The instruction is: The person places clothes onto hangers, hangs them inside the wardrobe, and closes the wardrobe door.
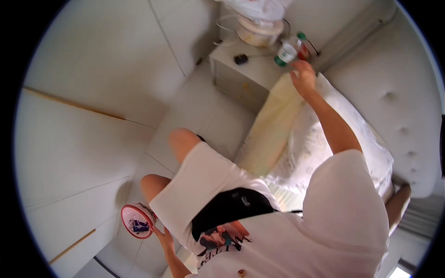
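Note:
My left hand is closed on the rim of a small waste bin with a red rim, low beside my legs. Inside the bin's pale liner lies some dark blue and white litter. My right arm stretches over the bed to the bedside cabinet, and my right hand is open, its fingers apart. Just beyond its fingertips are a white and green paper cup, which looks tilted, and a clear bottle with a green cap and red label. Whether the fingertips touch either one I cannot tell.
On the bedside cabinet stand a round tub with a white plastic bag above it, and a small black object with a cord. A pillow lies against the padded headboard. White wardrobe doors line the left.

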`<state>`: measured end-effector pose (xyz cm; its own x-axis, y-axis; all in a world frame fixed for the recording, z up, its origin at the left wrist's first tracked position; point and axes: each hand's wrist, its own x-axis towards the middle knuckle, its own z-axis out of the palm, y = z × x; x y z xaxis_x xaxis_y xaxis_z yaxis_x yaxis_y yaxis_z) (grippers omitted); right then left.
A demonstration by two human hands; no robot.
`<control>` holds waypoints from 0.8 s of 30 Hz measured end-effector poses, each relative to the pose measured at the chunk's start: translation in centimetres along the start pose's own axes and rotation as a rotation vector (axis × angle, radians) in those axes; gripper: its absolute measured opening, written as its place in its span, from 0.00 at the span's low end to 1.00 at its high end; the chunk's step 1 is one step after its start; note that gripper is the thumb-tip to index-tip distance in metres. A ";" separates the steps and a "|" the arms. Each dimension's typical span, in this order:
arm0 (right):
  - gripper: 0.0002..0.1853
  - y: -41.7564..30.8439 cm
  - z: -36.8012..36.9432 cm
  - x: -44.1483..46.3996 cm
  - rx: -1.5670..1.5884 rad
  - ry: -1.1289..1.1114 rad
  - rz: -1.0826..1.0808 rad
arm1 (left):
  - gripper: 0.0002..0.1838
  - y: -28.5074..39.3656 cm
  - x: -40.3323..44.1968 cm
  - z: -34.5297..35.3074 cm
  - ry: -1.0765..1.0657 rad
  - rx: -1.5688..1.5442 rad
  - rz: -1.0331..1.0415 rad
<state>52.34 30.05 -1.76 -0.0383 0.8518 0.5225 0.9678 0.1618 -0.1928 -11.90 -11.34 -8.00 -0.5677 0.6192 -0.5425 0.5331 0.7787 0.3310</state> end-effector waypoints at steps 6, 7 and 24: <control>0.13 -3.3 -8.0 -3.6 -0.063 -0.398 0.019 | 0.38 1.6 1.1 -0.1 -0.010 -0.031 0.006; 0.14 -3.1 -9.4 -3.9 -0.077 -0.401 0.036 | 0.38 1.7 1.4 -0.1 -0.003 -0.022 0.034; 0.22 3.1 4.2 0.0 -0.208 -0.644 0.727 | 0.40 -2.1 -2.3 0.1 0.036 0.075 -0.090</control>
<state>54.26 32.64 -5.86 0.5135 0.8273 -0.2277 0.8315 -0.5453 -0.1058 -11.69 -14.41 -7.56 -0.6366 0.5513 -0.5393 0.5237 0.8224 0.2224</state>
